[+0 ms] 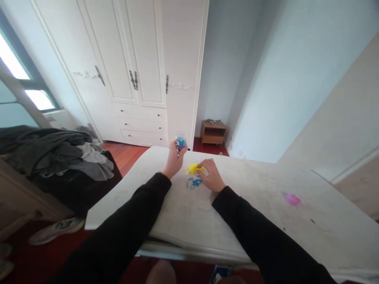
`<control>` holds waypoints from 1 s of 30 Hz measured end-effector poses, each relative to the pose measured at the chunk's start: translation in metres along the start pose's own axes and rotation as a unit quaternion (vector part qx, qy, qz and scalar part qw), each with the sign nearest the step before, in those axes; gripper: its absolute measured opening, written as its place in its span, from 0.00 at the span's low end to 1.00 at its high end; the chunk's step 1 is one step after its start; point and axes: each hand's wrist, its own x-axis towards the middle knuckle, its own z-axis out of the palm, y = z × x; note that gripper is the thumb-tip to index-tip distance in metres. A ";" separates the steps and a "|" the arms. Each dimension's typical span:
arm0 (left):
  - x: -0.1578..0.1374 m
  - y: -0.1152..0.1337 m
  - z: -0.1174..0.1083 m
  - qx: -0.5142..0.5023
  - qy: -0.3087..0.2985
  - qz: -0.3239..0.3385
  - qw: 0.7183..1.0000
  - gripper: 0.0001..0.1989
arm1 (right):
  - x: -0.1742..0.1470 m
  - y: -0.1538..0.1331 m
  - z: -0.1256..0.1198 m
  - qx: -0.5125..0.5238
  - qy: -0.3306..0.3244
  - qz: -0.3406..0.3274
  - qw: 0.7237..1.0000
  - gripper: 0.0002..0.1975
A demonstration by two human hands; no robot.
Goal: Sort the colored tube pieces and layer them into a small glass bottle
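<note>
My left hand (175, 157) is closed around a small clear plastic container (181, 140) with blue contents, held upright above the far edge of the table (177, 209). My right hand (211, 174) is lowered to the tabletop, its thumb and forefinger curled on a heap of yellow rubber bands (192, 169). Yellow shows between those fingertips, though the exact grip is too small to make out fully. Just in front of the heap lie several loose blue rubber bands (194, 183), close below my right thumb.
A pink object (293, 199), blurred, lies on the table's right side near small dark marks. Behind the table stand a white wardrobe (145, 90) and a small wooden nightstand (213, 133). Clothes (59, 150) are heaped at left, with a shoe (57, 230) on the floor.
</note>
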 end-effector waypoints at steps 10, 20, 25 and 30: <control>0.014 -0.011 -0.008 -0.102 -0.067 -0.084 0.989 0.09 | -0.004 -0.003 -0.008 -0.013 -0.225 -0.029 0.974 0.26; 0.012 -0.007 -0.011 -0.123 -0.141 -0.110 0.976 0.13 | 0.001 0.001 -0.007 -0.009 -0.223 -0.026 0.974 0.04; 0.012 0.000 -0.014 -0.084 -0.162 -0.085 0.979 0.10 | -0.002 -0.005 -0.003 -0.036 -0.235 0.000 0.971 0.02; 0.014 0.002 -0.016 0.007 -0.172 -0.034 0.985 0.12 | 0.000 0.001 -0.004 0.034 -0.122 0.006 0.992 0.04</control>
